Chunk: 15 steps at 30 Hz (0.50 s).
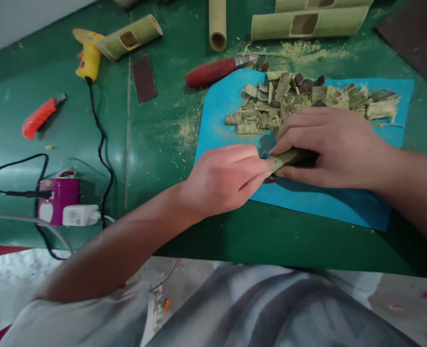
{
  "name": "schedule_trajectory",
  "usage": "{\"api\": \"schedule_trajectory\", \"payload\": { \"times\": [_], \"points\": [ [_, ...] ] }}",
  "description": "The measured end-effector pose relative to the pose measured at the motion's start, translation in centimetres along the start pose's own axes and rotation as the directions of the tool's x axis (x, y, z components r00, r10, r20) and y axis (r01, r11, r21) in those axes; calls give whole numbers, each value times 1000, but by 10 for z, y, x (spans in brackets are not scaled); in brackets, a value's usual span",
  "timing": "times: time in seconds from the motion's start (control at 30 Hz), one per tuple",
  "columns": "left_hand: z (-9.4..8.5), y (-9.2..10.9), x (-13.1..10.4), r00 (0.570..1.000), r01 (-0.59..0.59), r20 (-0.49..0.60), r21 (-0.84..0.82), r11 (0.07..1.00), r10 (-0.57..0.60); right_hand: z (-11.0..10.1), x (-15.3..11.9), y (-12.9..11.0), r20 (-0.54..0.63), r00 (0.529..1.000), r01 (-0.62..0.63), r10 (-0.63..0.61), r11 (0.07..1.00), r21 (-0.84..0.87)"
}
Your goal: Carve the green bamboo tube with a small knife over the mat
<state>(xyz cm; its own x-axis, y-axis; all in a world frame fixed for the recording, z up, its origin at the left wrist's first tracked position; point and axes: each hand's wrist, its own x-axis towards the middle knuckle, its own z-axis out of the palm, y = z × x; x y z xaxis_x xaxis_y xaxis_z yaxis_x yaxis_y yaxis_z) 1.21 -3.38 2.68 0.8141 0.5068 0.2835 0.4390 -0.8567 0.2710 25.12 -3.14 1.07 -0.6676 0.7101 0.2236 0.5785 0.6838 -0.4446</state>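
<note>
Over at the green tabletop [170, 178], a person has a greenish bamboo piece [287, 158] between both hands, low over a blue sheet [329, 205]. The left hand [227, 178] pinches its left end, finger and thumb drawn together; the right hand [329, 144] has its fingers clamped around the other side, covering much of it. I'd guess it's light, stiff and fairly smooth, liable to split along the grain, so a firm hold on the sides suits it better than pressure on a thin edge. Right behind the hands, a heap of bamboo scraps [249, 127] crowds the sheet, and a red-handled knife [213, 72] lies by its upper left corner. Farther left are a dark rectangular piece [144, 79], a yellow glue gun [91, 55] touching a cut bamboo tube [143, 34], its black cord [99, 125] trailing towards the person, and an orange utility knife [40, 118].
</note>
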Motion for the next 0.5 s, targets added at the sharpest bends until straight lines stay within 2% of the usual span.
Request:
{"api": "schedule_trajectory", "payload": {
  "times": [0.17,0.5],
  "points": [
    [-4,7,13,993,2,117,73,997,-10,2,0,0,-37,999,12,-11,1000,15],
    [-3,-6,-17,999,-17,-48,-37,999,15,0,2,-1,13,999,-36,36,999,15]
  ]
}}
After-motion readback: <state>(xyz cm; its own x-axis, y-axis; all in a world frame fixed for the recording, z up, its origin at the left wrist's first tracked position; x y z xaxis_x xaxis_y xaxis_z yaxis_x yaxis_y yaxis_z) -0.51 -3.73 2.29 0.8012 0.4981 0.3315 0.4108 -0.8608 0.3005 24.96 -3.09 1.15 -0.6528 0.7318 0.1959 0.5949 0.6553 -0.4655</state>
